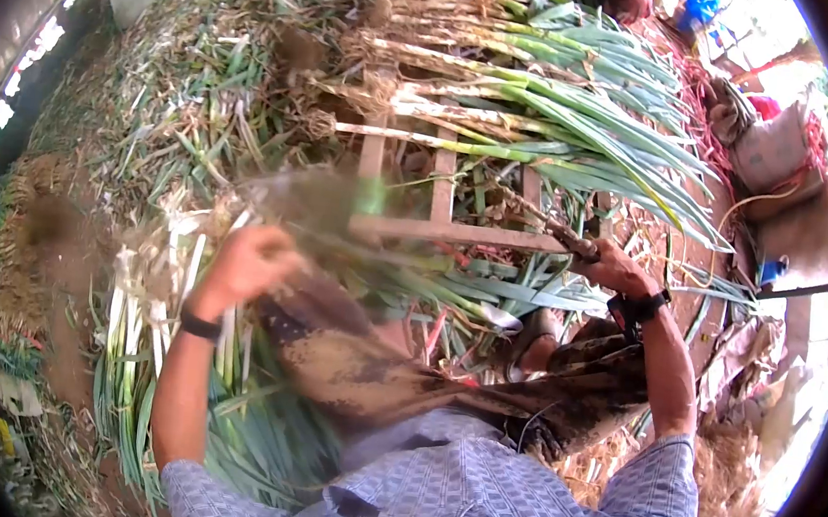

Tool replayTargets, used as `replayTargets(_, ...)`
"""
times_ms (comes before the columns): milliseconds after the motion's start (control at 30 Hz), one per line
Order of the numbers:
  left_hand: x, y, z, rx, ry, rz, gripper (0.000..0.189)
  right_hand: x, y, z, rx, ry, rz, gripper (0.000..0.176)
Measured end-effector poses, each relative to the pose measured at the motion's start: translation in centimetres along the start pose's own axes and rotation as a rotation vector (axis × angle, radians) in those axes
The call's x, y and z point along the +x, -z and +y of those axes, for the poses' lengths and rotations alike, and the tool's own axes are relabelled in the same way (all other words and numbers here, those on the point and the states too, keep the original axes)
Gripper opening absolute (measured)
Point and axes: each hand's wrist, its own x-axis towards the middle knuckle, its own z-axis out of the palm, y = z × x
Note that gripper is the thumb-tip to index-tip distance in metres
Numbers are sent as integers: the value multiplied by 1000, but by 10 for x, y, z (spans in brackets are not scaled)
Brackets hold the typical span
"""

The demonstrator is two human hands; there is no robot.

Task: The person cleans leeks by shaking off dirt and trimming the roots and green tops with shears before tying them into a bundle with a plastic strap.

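Note:
My right hand [618, 268], with a dark band on its wrist, is closed round a thin, dirty brown stalk [566, 235] that points up and left over the wooden rack. Smeared by motion, my left hand [259, 262] hovers above pale root ends at the left, its fingers bent. Blurred brown and green streaks [325, 200] cross the air beside it. Long green onions [507, 118] lie side by side on the slatted wooden rack [456, 234], roots to the left and leaves to the right. More green onions [136, 351] lie in a bundle below my left hand.
Loose trimmings and dry leaves [211, 89] cover the ground at the left and back. At the right are a stuffed sack [771, 148] and red netting or string [693, 106]. My foot in a sandal [533, 345] is near the rack's front edge.

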Motion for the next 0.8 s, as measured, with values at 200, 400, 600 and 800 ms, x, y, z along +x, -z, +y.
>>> replayTargets(200,55,-195,33,264,-509,-821,31,-26,22,-36,74,80,-5,34)
replayTargets(400,118,-352,-104,406,41,-476,36,-19,12,-2,-288,-9,-41,34)
replayTargets(600,152,-430,-123,12,116,-135,31,-12,28,-2,-220,-133,-21,24)
replayTargets(800,211,-471,-115,-88,-23,6,25,-12,25,8,-198,-189,-21,26)
